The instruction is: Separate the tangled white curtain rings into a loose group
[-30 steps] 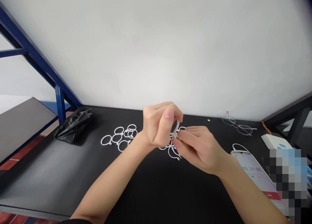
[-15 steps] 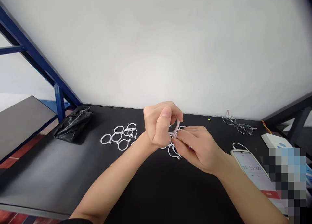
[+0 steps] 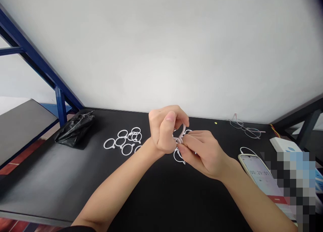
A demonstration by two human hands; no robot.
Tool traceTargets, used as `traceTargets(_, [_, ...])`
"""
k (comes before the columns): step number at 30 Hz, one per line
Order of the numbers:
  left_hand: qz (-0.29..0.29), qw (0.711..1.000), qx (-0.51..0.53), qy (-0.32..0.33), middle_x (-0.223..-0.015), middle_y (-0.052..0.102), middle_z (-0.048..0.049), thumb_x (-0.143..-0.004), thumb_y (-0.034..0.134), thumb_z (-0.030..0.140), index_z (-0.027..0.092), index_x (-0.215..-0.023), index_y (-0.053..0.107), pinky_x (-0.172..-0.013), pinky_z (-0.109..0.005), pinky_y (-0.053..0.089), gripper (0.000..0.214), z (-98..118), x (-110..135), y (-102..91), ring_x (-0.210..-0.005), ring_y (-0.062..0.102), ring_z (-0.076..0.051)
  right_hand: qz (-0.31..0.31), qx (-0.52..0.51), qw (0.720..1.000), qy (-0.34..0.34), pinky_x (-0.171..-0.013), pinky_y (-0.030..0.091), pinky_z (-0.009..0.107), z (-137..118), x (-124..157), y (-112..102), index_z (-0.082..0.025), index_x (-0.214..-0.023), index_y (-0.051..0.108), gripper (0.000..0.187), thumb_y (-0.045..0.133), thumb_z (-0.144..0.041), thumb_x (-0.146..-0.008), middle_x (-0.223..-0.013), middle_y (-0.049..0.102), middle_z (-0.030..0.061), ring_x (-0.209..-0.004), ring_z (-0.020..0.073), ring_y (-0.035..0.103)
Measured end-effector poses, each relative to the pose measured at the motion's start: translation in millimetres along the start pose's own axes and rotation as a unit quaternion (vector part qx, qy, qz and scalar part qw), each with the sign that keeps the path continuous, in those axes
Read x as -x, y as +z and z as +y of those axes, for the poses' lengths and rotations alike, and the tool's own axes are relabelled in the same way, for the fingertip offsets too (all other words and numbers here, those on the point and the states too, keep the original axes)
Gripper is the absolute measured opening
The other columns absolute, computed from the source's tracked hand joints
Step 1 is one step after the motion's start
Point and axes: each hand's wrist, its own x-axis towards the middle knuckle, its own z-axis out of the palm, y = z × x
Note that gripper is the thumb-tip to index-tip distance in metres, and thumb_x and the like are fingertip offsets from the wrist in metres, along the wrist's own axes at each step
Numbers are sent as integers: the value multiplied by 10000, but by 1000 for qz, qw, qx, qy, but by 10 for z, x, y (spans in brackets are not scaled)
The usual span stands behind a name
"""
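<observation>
Above the black table (image 3: 141, 195), a white ring (image 3: 184, 128) is held between my two hands. My left hand (image 3: 165, 129) is curled round one side of it, thumb up, hiding much of the ring. The fingertips of my right hand (image 3: 203, 151) pinch the ring's lower right part, where the white band bends or crosses. Similar white rings with small end tabs lie on the table to the left (image 3: 127, 149). More white rings (image 3: 179, 156) are partly hidden beneath and behind my hands.
A crumpled black plastic bag (image 3: 75, 129) sits at the back left. Eyeglasses (image 3: 244, 128) lie at the back right. A phone (image 3: 262, 175) with a running timer and cable lies on the right, beside a white box (image 3: 282, 144). A blue metal frame (image 3: 60, 102) rises at the left.
My hands keep nearly the same pose around the ring. The whole view has shifted very slightly, and the phone's timer has advanced.
</observation>
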Motion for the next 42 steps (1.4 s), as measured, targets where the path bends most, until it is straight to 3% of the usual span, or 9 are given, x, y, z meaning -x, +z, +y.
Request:
traceTargets(29, [11,1000,-17,-1,-459,447,-8,-878,338,246,166,-527,521,-399,-270,264,404,36,-4,30,-388,341,-86,3,2,1000,-13,-464,278,238,-17,-7,7,-217,-636,336,314,381,-114,-930,-499,363,-59,-443,97,285])
traceTargets(36, [-49,998,-33,15,-481,458,-8,-902,331,274,171,-559,517,-409,-275,282,404,20,-47,-36,-401,366,-93,43,-19,999,-14,-463,251,252,11,11,40,-217,-626,329,307,411,-102,-898,-496,325,-62,-452,95,250])
traceTargets(42, [-41,999,-25,11,-468,463,-12,-907,357,332,180,-556,556,-417,-290,260,431,34,-64,-60,-400,346,-101,58,-28,998,-4,-451,237,246,22,25,67,-217,-614,319,313,488,-142,-866,-483,330,-75,-435,87,270])
